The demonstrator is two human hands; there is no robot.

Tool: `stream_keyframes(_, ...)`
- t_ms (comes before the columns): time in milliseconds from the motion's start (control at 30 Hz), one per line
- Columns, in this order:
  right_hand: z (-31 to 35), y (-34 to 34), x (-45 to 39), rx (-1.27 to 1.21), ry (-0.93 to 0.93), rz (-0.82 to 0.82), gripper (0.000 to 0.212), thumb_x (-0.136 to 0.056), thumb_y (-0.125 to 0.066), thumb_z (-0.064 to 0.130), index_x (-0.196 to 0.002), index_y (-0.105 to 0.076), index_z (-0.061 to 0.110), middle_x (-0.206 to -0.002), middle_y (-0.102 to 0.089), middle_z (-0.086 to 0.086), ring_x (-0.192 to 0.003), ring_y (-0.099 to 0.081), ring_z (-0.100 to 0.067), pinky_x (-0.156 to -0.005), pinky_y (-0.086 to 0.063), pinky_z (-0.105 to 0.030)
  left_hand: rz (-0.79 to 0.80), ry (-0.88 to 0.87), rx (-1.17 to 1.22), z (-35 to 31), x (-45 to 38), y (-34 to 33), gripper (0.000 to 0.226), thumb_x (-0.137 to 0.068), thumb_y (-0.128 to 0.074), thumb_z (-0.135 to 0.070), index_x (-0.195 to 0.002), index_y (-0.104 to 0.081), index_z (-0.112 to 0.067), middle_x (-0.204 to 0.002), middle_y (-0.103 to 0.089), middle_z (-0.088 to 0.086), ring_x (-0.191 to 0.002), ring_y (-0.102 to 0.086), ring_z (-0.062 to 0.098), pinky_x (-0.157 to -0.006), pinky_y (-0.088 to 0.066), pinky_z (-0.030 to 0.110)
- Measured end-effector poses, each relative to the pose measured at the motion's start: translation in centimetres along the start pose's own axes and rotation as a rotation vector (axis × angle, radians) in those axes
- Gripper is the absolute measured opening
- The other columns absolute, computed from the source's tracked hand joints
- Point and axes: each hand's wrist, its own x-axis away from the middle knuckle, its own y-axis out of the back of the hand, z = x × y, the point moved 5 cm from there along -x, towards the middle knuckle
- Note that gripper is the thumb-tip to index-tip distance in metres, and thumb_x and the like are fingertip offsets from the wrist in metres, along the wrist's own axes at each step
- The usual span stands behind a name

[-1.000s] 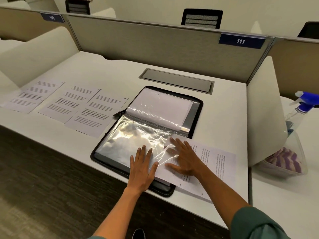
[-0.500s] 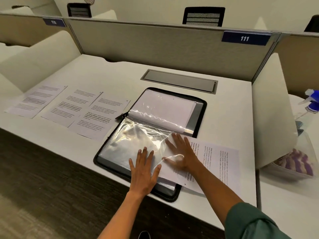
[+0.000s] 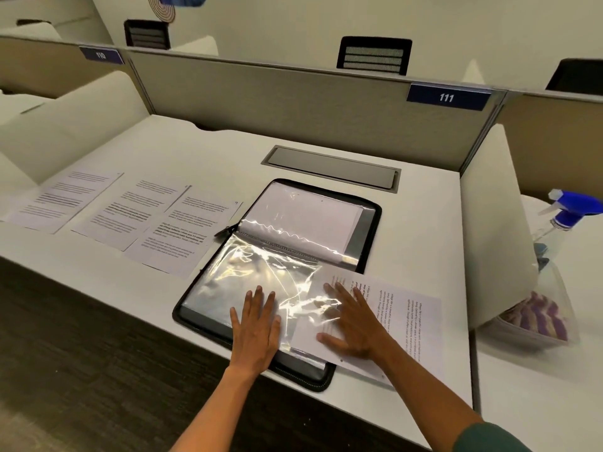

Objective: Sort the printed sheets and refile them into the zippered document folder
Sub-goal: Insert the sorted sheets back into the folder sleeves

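Observation:
A black zippered document folder (image 3: 370, 234) lies open on the white desk, its clear plastic sleeves (image 3: 248, 272) glaring under the light. My left hand (image 3: 256, 324) presses flat on the near sleeve with straight fingers. My right hand (image 3: 354, 321) lies flat with spread fingers on a printed sheet (image 3: 411, 321) that sticks out over the folder's right edge, its left part inside the sleeve. Three more printed sheets (image 3: 130, 210) lie side by side to the left of the folder.
A grey cable hatch (image 3: 331, 168) is set into the desk behind the folder. Partition walls close off the back and both sides. On the neighbouring desk at right stand a blue spray bottle (image 3: 567, 213) and a clear tub with a purple cloth (image 3: 535, 316).
Both hands stay flat on the sleeve and sheet. The right hand has slid slightly left with the sheet, pushing it further into the sleeve. The camera has tilted up a little.

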Motion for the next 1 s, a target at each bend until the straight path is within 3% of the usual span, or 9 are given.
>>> stream_keyframes(100, 0.7, 0.0, -0.9, 0.030, -0.024, 0.021, 0.080, -0.089, -0.022, 0.080, -0.155, 0.002, 0.042, -0.162, 0.022, 0.006, -0.147, 0.028, -0.016, -0.120, 0.015, -0.048, 0.012, 0.009, -0.002, 0.0, -0.2, 0.2, 0.072, -0.089, 0.013, -0.065, -0.153, 0.012, -0.034, -0.160, 0.027, -0.004, -0.145, 0.030, 0.013, -0.116, 0.021, 0.047)
stream_keyframes(233, 2.5, 0.0, -2.5, 0.003, -0.028, 0.037, 0.080, -0.087, -0.011, 0.079, -0.155, 0.004, 0.040, -0.160, 0.024, 0.009, -0.147, 0.027, -0.017, -0.119, 0.018, -0.046, 0.012, 0.025, -0.036, 0.9, -0.4, 0.5, 0.069, -0.091, 0.006, -0.063, -0.153, 0.009, -0.033, -0.161, 0.023, -0.003, -0.147, 0.025, 0.017, -0.116, 0.018, 0.050)
stream_keyframes(367, 2.5, -0.4, -1.4, -0.061, -0.080, -0.015, 0.072, -0.095, -0.016, 0.070, -0.156, 0.003, 0.037, -0.162, 0.020, 0.009, -0.147, 0.026, -0.013, -0.121, 0.013, -0.046, 0.011, 0.047, -0.068, 2.4, -0.7, 1.4, 0.084, -0.084, 0.017, -0.071, -0.156, 0.005, -0.028, -0.162, 0.018, 0.001, -0.148, 0.021, 0.021, -0.119, 0.011, 0.053)
stream_keyframes(467, 1.1, -0.2, 0.6, -0.036, -0.135, -0.008, 0.076, -0.091, -0.005, 0.076, -0.156, 0.004, 0.038, -0.161, 0.022, 0.010, -0.147, 0.027, -0.012, -0.122, 0.011, -0.045, 0.004, 0.058, -0.075, 3.3, -1.7, 2.4, 0.095, -0.078, 0.024, -0.074, -0.157, 0.004, -0.026, -0.163, 0.019, 0.004, -0.149, 0.019, 0.023, -0.118, 0.010, 0.054)
stream_keyframes(600, 0.3, -0.1, 2.1, 0.002, -0.151, 0.030, 0.083, -0.083, 0.003, 0.082, -0.154, 0.009, 0.040, -0.160, 0.026, 0.009, -0.146, 0.029, -0.013, -0.120, 0.013, -0.046, -0.020, 0.093, -0.111, 4.5, -2.6, 3.4, 0.087, -0.086, 0.006, -0.070, -0.158, -0.009, -0.022, -0.165, 0.004, 0.011, -0.152, 0.004, 0.029, -0.119, -0.003, 0.060)
stream_keyframes(800, 1.8, -0.8, -0.9, 0.032, -0.143, -0.007, 0.077, -0.091, -0.017, 0.078, -0.156, -0.002, 0.039, -0.161, 0.022, 0.011, -0.148, 0.025, -0.015, -0.120, 0.013, -0.048, -0.014, 0.125, -0.151, 7.0, -3.1, 3.5, 0.083, -0.092, -0.004, -0.069, -0.157, -0.016, -0.019, -0.164, -0.003, 0.014, -0.151, -0.005, 0.034, -0.118, -0.014, 0.061)
stream_keyframes(1000, 4.0, -1.2, -2.5, 0.007, -0.127, -0.027, 0.072, -0.096, -0.016, 0.072, -0.155, 0.008, 0.039, -0.161, 0.025, 0.011, -0.146, 0.029, -0.010, -0.119, 0.016, -0.043, -0.027, 0.059, -0.165, 8.4, -3.4, 3.9, 0.082, -0.090, 0.002, -0.070, -0.156, 0.001, -0.021, -0.163, 0.014, 0.011, -0.151, 0.010, 0.029, -0.120, -0.001, 0.055)
